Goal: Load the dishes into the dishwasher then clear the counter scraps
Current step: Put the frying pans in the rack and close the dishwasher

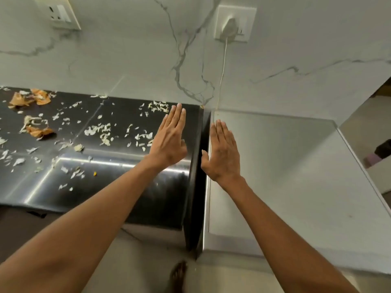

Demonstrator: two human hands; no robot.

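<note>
Near the black counter's point(127, 195) right edge, we hold our left hand point(169, 140) flat, fingers together, with onion scraps point(99, 132) just leftward, nearer it than our flat right hand point(222, 153).

left hand point(169, 142) flat over black counter point(131, 199) | right hand point(222, 153) flat over steel top point(285, 166) | scraps point(99, 130) scattered left
</note>
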